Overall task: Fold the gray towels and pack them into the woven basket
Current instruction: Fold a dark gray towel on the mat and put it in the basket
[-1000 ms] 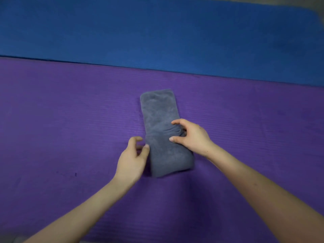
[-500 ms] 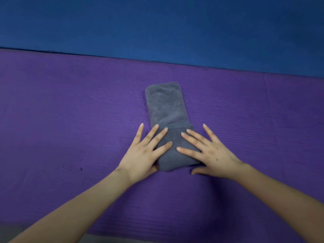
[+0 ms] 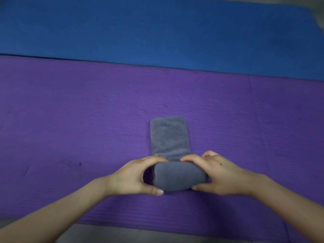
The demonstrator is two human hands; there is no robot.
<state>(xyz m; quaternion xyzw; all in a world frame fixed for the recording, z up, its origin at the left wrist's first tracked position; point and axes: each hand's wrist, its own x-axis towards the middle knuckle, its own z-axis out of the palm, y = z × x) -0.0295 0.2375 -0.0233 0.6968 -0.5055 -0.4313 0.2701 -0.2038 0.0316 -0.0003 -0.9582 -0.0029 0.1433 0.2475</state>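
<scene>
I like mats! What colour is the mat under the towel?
Purple. The gray towel lies on the purple mat, seen best in the head view.

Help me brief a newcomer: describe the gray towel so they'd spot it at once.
A blue mat lies beyond a purple mat. On the purple mat lies the gray towel, a narrow strip, its near end rolled between the left hand and right hand. Nothing else there is gray cloth.

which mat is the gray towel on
The purple mat, nearer the person; the gray towel does not reach the blue mat beyond.
</scene>
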